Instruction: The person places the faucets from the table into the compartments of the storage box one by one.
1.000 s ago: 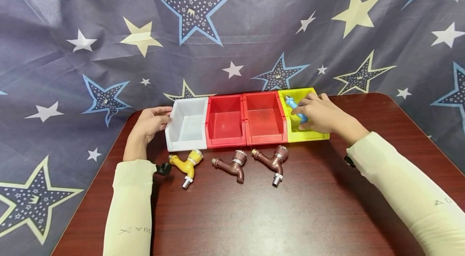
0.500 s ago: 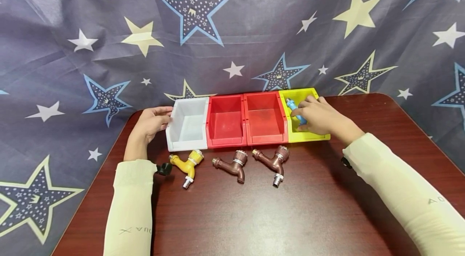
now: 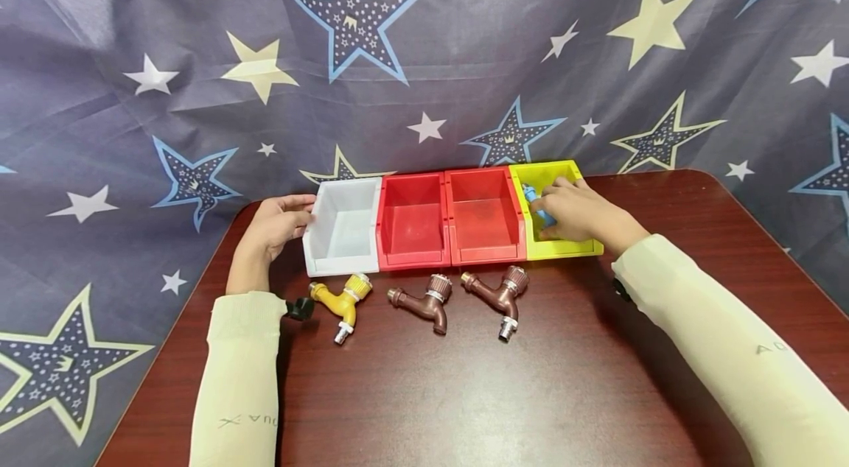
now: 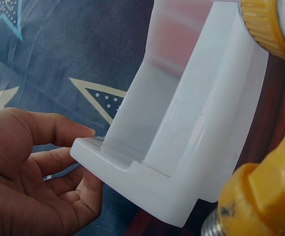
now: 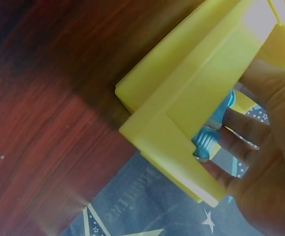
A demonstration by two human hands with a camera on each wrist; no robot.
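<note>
My right hand reaches into the yellow bin and grips a blue faucet. Much of that faucet is hidden by the hand; the right wrist view shows its ribbed blue knob among the fingers, behind the bin wall. On the far left, my left hand touches the outer side of the white bin with its fingertips. In the left wrist view the fingers lie along the outside of its wall, loosely bent.
Two red bins stand between the white and yellow ones, in one row. In front lie a yellow faucet, a brown faucet and another brown faucet with a metal nozzle. A star-patterned cloth hangs behind the table.
My right hand has shifted slightly left within the yellow bin, and the blue faucet has moved a little lower with it. The left hand and the other faucets have stayed put.
</note>
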